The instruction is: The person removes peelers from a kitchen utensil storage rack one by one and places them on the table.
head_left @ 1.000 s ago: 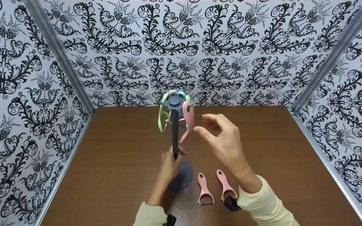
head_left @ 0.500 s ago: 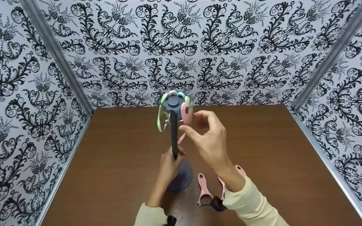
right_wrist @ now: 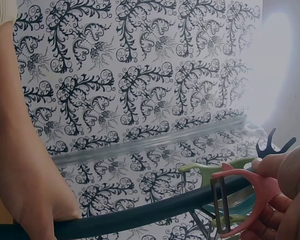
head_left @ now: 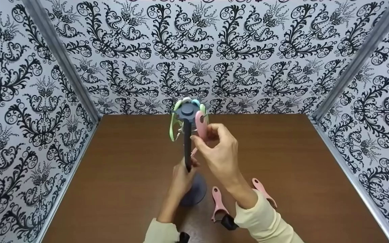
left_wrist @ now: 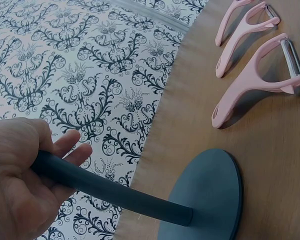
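A dark blue-grey utensil stand [head_left: 187, 141] with a hooked top stands in the middle of the table. My left hand [head_left: 182, 179] grips its pole, fingers curled round it in the left wrist view. A pink Y-shaped peeler [head_left: 201, 123] hangs by its handle hole on a front right hook. Its handle is pinched between the thumb and fingers of my right hand [head_left: 218, 157]. In the right wrist view the blade of this pink peeler [right_wrist: 221, 205] faces the pole. Green peelers [head_left: 172, 126] and white and blue handles hang from other hooks.
Right of the round base [left_wrist: 205, 200], several pink peelers lie on the brown table: one peeler [head_left: 218, 200] is near the base, another peeler [head_left: 262, 189] farther right. My right sleeve [head_left: 262, 216] covers part of that area. Patterned walls [head_left: 194, 50] enclose the table.
My right hand has moved left from beside the stand and taken hold of the hanging pink peeler's handle. The left hand keeps its grip on the pole.
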`<state>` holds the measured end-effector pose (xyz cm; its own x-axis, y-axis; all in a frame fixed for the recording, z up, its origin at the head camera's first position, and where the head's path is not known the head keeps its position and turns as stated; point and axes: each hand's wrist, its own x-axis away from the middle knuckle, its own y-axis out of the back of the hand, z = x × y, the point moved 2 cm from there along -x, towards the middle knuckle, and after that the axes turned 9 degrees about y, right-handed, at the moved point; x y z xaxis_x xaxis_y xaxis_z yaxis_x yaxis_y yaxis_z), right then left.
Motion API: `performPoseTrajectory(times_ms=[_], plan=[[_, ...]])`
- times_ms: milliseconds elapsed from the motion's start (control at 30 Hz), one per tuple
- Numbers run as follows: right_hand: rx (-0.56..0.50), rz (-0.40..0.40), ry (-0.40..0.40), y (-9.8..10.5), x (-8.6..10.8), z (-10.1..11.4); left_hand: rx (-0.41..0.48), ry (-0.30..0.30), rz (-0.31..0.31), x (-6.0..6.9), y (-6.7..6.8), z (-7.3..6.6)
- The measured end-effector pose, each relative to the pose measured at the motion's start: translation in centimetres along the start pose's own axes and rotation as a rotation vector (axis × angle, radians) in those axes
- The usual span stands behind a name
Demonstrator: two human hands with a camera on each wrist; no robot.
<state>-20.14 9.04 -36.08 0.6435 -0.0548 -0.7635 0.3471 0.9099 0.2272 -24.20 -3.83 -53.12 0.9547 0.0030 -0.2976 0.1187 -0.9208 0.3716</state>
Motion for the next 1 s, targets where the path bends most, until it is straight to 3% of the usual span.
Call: performPoseTrajectory(times_ms=[167, 333, 667, 867, 1000], plan=[[0.042, -0.017, 0.066, 0.0, 0.4, 0.1, 0.012, -0.022, -0.037, 0.2, -0.5, -0.1], [0.080, -0.005, 0.102, -0.1, 0.7, 0.1, 0.008, -0.044, -0.116, 0.5, -0.8, 0.0], [0.053, 0.035, 0.077, -0.3, 0.9, -0.1, 0.094, 0.038, -0.276, 1.6, -1.6, -0.2], [0.045, 0.057, 0.054, -0.3, 0.8, 0.3, 0.005, 0.005, -0.356, 1.8, -1.5, -0.6], [0.041, 0.076, 0.047, 0.0, 0.7, 0.6, -0.050, -0.029, -0.366, 1.7, -1.4, -0.8]])
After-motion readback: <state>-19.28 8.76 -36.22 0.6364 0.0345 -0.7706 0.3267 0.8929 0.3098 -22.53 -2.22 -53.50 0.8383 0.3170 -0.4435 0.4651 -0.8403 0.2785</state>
